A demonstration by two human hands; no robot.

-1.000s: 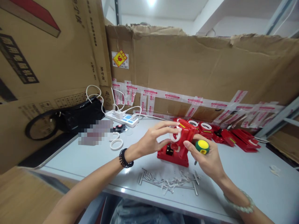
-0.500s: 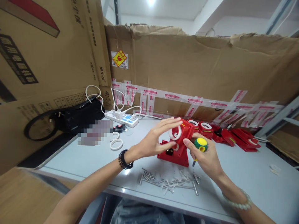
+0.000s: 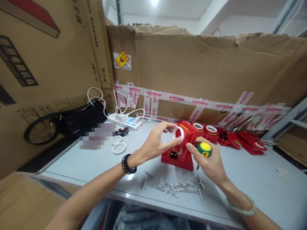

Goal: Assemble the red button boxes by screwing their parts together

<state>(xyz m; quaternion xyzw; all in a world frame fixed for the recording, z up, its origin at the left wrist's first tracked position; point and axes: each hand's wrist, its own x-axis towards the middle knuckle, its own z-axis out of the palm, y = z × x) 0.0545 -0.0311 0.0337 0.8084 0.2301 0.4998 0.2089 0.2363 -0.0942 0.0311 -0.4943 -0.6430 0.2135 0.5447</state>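
My left hand (image 3: 155,140) is closed on a white ring (image 3: 174,132) at the front of a red plastic housing (image 3: 189,137), thumb on its near rim, fingers on its upper side. A second white ring shows lower on the housing, partly hidden. My right hand (image 3: 211,159) holds a screwdriver (image 3: 204,149) with a green and yellow handle, its shaft pointing down. The right thumb presses the housing's side. Below the housing, a red base piece (image 3: 178,162) with a black part (image 3: 173,154) stands on the table.
Metal screws and rods (image 3: 172,188) with plastic scraps lie at the front. Loose white rings (image 3: 119,148) and a white power strip (image 3: 126,121) are on the left. More red housings (image 3: 250,143) line the back right, before a taped cardboard wall (image 3: 203,70).
My left hand has closed from spread fingers onto the white ring. The housing has tilted slightly, and my right hand with the screwdriver has shifted a little left.
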